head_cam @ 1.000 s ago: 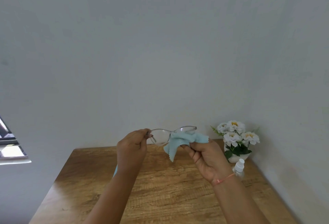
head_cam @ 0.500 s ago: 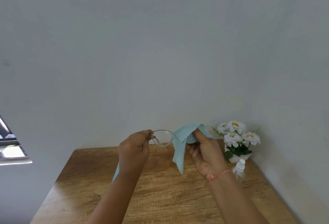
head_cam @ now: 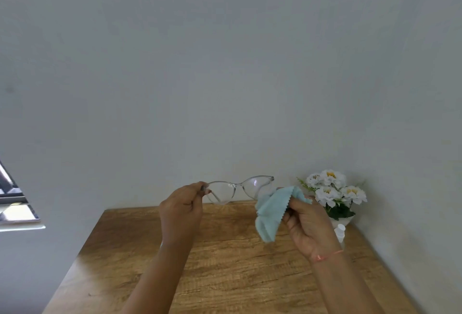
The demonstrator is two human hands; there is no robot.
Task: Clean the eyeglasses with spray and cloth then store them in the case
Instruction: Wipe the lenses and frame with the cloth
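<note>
Clear plastic eyeglasses with rounded lenses are held above the grained wooden table, pinched at one corner by the left hand. A soft, zigzag-edged blue cloth is gripped by the right hand's curled fingers just beside the far lens.

Soft daylight from window at left, mild wide-angle bending, slightly soft focus

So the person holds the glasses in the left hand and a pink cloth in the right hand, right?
Not quite. The head view shows the cloth in the right hand is light blue, not pink. The rest is right: the left hand holds the glasses.
</note>
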